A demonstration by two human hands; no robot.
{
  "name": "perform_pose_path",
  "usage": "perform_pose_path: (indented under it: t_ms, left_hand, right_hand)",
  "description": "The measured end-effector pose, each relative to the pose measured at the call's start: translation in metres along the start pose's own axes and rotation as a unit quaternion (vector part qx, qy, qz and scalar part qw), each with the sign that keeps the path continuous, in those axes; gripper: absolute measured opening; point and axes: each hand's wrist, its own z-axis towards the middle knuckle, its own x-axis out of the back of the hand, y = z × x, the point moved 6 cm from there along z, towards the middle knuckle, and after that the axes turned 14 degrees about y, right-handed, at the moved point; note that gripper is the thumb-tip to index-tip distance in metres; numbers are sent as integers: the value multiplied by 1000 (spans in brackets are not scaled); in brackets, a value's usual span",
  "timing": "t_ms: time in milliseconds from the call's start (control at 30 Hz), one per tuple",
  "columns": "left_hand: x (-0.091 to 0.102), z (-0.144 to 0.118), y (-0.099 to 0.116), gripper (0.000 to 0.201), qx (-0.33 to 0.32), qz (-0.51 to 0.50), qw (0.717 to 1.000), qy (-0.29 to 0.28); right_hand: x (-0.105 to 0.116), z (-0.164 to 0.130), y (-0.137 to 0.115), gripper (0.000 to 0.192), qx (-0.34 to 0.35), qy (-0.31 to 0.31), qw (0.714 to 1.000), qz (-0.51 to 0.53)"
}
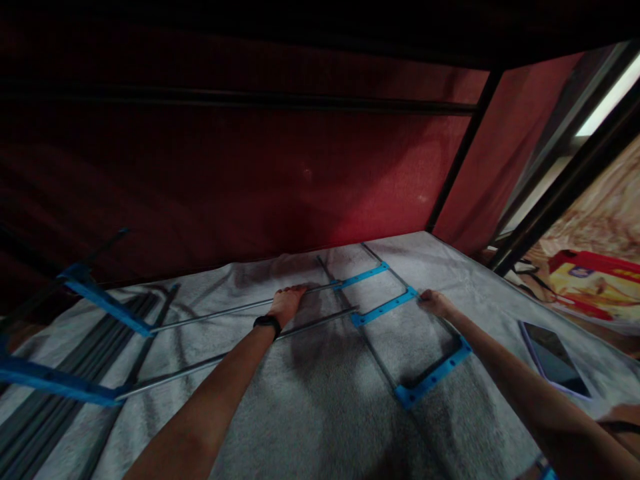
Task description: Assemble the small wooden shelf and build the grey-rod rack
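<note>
A frame of thin grey metal rods (210,313) joined by blue plastic connectors lies on a grey blanket (320,400). My left hand (286,303), with a black watch on the wrist, rests on the upper rod, fingers curled over it. My right hand (434,301) touches the right end of a blue connector (384,308) where a rod meets it. Another blue connector (363,276) lies just beyond, and a third (434,373) sits nearer, under my right forearm.
A dark red fabric wall (280,173) with black frame poles closes the back. More grey rods and blue connectors (55,383) lie at the left. A phone (555,360) rests on the blanket at the right, near a red-and-yellow package (595,280).
</note>
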Motion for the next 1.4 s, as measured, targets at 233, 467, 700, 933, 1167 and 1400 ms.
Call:
perform_pose_path:
  t_ms: [233,467,700,933,1167,1400]
  left_hand:
    - [-3,0,-4,52,-2,-4,1000,2]
    - [-5,-4,-5,47,19,-24,999,12]
    - [-11,-8,-11,50,30,-43,998,18]
    - [-15,-12,-14,46,35,-71,997,25]
    - [-14,-16,-15,50,16,-67,997,22]
    - [-14,-18,-17,50,8,-76,997,15]
  right_hand:
    - [43,7,-27,24,-52,-52,990,119]
    - [113,-15,-110,64,-66,-98,972,204]
    - [129,-54,-166,60,-99,-96,956,257]
    - [126,-79,-177,44,-155,-113,924,331]
    - [122,-104,-212,33,-191,-159,882,401]
    - [115,-119,-236,30,-204,-194,849,447]
